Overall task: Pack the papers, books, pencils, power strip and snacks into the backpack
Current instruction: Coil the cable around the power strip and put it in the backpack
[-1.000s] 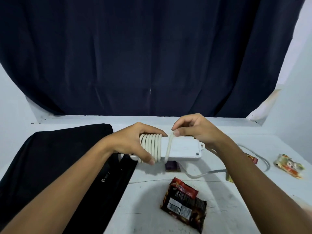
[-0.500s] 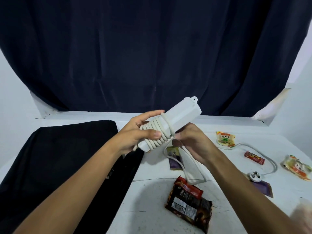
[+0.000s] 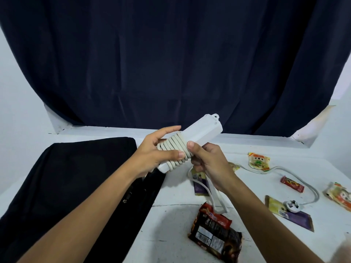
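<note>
Two hands wind the cord (image 3: 209, 194) round a power strip (image 3: 199, 134) held above the counter (image 3: 171, 234), left hand (image 3: 153, 154) fingers clamping the coils, right hand (image 3: 207, 160) pinching cord; the trailing plug (image 3: 291, 205) could snag snack packets.

Matt white plastic power strip (image 3: 201, 132), matt black cloth backpack (image 3: 76, 177), glossy foil snack packet (image 3: 214, 238)

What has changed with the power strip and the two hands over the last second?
The power strip was tilted up from level, far end raised. The right hand dropped from above it to beneath, guiding the cord. The left hand still grips the coils; the backpack stayed put.
</note>
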Demonstrator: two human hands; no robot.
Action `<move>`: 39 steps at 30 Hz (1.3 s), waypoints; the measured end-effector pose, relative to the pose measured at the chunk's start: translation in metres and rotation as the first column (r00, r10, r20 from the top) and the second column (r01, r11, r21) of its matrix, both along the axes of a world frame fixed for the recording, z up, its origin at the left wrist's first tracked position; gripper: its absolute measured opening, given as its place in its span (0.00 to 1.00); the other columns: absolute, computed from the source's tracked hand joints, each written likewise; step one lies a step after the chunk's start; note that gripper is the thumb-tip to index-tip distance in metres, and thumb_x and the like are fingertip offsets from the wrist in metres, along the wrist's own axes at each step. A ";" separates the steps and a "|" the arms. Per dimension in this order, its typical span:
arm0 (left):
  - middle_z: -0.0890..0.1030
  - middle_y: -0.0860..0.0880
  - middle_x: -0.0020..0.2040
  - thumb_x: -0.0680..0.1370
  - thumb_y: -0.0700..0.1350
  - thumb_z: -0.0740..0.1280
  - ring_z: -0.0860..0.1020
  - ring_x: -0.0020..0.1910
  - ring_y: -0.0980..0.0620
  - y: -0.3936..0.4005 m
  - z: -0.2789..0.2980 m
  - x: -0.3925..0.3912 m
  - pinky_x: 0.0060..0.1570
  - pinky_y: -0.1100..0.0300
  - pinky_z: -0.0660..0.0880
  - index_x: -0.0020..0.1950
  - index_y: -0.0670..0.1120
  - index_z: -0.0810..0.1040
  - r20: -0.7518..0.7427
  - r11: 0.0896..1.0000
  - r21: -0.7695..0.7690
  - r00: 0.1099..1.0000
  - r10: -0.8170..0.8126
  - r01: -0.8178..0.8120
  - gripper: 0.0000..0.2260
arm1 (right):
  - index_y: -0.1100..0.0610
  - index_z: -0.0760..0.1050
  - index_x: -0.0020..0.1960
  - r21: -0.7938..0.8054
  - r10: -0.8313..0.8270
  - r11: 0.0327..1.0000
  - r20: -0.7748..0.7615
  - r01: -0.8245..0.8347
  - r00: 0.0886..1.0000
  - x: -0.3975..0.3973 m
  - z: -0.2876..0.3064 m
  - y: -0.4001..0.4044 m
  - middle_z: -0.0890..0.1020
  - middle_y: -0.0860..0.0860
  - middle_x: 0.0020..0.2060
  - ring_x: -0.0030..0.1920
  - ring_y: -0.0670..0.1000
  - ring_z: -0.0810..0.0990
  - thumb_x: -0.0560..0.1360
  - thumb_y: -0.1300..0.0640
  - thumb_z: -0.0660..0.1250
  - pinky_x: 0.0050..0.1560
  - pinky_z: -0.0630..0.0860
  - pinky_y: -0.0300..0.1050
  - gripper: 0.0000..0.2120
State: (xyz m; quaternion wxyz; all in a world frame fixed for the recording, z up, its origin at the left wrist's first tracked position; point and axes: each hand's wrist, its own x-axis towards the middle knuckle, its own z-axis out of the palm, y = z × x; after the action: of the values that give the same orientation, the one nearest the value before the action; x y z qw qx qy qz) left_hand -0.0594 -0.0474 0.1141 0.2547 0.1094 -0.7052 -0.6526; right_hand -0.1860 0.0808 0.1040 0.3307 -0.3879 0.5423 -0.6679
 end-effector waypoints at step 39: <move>0.76 0.51 0.58 0.67 0.43 0.71 0.76 0.52 0.45 0.011 0.008 -0.033 0.45 0.55 0.72 0.72 0.55 0.64 0.074 0.078 -0.997 0.709 0.701 0.026 0.35 | 0.59 0.78 0.57 0.291 0.010 0.871 -0.816 0.395 0.577 0.006 0.021 0.051 0.82 0.56 0.50 0.49 0.56 0.80 0.80 0.59 0.61 0.50 0.77 0.50 0.10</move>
State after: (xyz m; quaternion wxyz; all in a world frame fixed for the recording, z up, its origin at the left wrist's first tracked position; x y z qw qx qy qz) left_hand -0.0921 -0.0360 0.1218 0.2009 0.2774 -0.9342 0.0995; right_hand -0.1801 0.1323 0.1251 0.0555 -0.4948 0.8084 -0.3141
